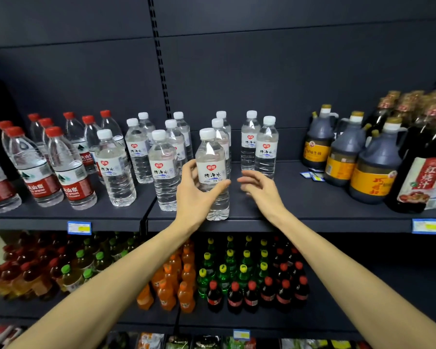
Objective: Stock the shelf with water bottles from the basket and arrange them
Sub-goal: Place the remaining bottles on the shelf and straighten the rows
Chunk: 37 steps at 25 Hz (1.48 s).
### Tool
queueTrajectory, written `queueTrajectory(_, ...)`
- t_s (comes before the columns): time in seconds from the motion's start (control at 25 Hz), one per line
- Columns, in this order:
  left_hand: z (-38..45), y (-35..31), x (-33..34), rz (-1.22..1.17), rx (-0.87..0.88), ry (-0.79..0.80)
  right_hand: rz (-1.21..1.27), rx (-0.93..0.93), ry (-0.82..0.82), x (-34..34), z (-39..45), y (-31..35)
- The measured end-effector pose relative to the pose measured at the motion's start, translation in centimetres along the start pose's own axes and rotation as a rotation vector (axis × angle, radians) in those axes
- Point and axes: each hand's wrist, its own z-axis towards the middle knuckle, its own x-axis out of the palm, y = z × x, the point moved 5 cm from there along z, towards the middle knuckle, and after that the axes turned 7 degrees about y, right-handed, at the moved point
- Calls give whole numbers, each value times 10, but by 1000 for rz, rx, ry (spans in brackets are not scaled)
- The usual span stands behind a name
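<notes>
The left hand grips a white-capped water bottle standing upright at the near edge of the shelf. The right hand, fingers open, hovers just right of it, apart.

White-cap water bottles on shelf: eleven. Red-cap water bottles at left edge: about ten. Dark sauce jugs at right edge: three clear, more behind uncountable. Hands: two.
</notes>
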Motion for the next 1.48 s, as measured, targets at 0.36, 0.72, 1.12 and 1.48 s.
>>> queueTrajectory(0.36, -1, -2, -13, -30, -10, -10, -1, -101, 268, 60, -3, 22)
queueTrajectory(0.72, -31, 7, -44, 146, -3, 150, 81, -62, 228, 57, -7, 18)
queueTrajectory(1.12, -55, 44, -116, 236, -25, -78, 16, -20, 206, 53, 4, 13)
queueTrajectory(1.48, -70, 77, -153, 315, -89, -169, 2, -28, 153, 53, 5, 6)
